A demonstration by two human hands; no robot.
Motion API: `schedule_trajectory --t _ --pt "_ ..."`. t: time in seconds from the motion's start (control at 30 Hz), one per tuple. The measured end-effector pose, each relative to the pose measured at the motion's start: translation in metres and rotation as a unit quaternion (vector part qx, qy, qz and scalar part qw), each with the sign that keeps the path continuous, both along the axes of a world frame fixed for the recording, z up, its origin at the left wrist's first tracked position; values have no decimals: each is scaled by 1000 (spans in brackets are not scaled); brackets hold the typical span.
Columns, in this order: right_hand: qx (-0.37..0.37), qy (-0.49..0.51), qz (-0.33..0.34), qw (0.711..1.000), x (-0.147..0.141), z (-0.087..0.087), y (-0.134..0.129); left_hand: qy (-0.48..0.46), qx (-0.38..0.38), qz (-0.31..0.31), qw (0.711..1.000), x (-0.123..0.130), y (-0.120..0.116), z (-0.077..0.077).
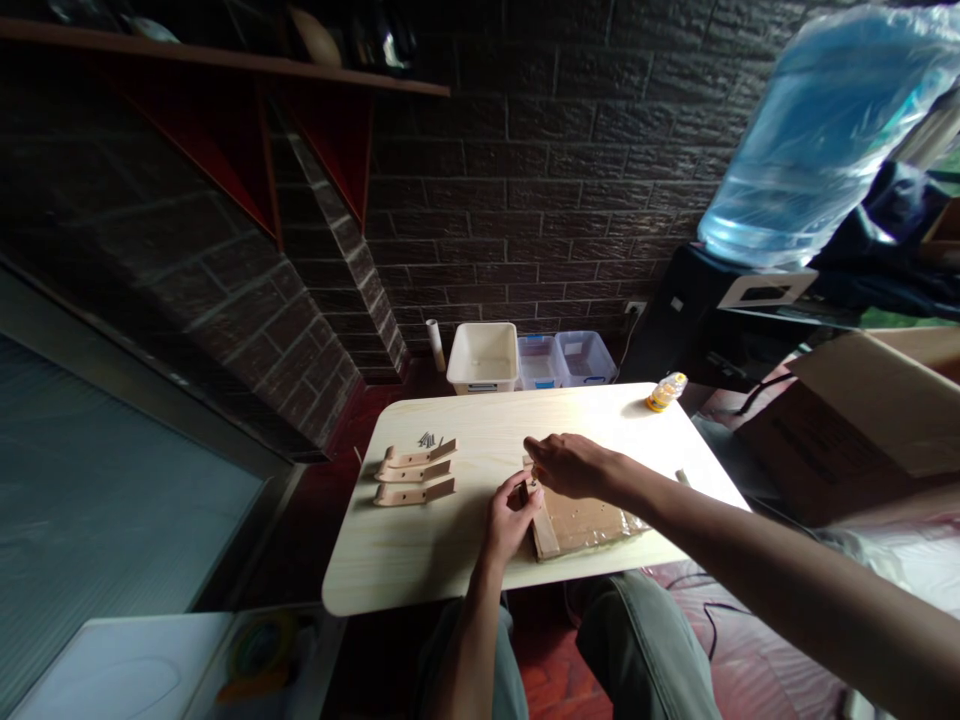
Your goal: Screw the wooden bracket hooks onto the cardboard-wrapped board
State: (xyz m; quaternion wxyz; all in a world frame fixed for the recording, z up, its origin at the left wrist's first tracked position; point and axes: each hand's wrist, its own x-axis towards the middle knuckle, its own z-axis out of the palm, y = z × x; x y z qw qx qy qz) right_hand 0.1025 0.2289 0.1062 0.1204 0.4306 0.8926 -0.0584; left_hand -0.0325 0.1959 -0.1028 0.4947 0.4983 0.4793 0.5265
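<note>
A flat wooden board [589,518], partly under clear plastic wrap, lies on the table before me. Along its left edge runs a paler wooden strip [547,532]. My left hand [511,518] is closed at the upper end of this strip, with thumb and fingers pinching around a small dark spot there. Just above, my right hand [568,464] makes a fist over the same place; whatever it grips is hidden. Left of my hands lie several angled wooden pieces with holes [415,494], and a small pile of screws [427,440] is behind them.
The pale table [450,560] has a small yellow-capped bottle [666,392] at its far right corner. A short stick [682,478] lies on the right. Beyond stand a cream bin [484,350] and clear boxes [583,355]. A cardboard box [847,430] is at the right.
</note>
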Motion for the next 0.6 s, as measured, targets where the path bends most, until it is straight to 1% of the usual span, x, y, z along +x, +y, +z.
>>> schedule_trajectory --t 0.23,0.43,0.6 --pt "11 -1 -21 1000 -4 -2 -3 -5 1 -5 1000 0 1 -2" --pt "10 20 5 1000 -4 1 -6 -5 10 3 1000 1 -1 1" --pt "14 -4 3 1000 -3 6 -5 -2 10 -2 1000 0 -1 3"
